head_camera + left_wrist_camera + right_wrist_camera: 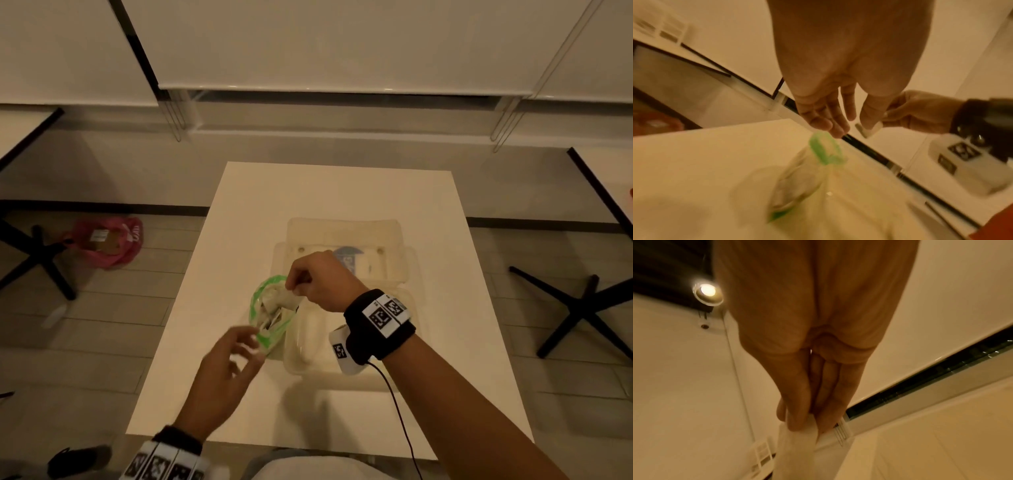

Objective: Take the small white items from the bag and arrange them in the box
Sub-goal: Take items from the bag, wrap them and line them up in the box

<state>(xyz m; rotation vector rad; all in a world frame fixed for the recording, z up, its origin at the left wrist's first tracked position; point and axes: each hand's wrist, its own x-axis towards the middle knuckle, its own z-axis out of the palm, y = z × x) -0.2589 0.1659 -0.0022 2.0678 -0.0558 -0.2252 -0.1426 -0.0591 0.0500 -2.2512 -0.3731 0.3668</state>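
1. While I lift with my right hand (320,279), its thumb and fingers pinch a white item (286,298) at the centre of the head view, directly above the mouth of the bag (265,317). The right wrist view confirms the pinch: fingertips (797,423) closed on the item's upper edge (795,446), the rest hanging below.
2. My left hand (226,370), lower left of centre, has loose, spread fingers. The left wrist view shows them straight and holding nothing, just above the bag's green rim (825,150); whether they touch it I cannot tell through the blur.
3. The bag lies on the white table (342,192), left of and against the clear box (342,240). More white items (270,320) show inside its mouth.
4. The box is open right of centre; a blue-marked object (349,255) lies in its upper part. Its contents under my wrist are hidden.
5. Judgement: the step is extraction. To do it well, I should steady the bag's rim with the left hand so the bag does not lift along, and draw the item straight up until it clears the rim.
6. Judgement: the item looks thin and limp, so I should keep the pinch firm, carry it rightward low over the box wall, and lay it flat beside what is already there.
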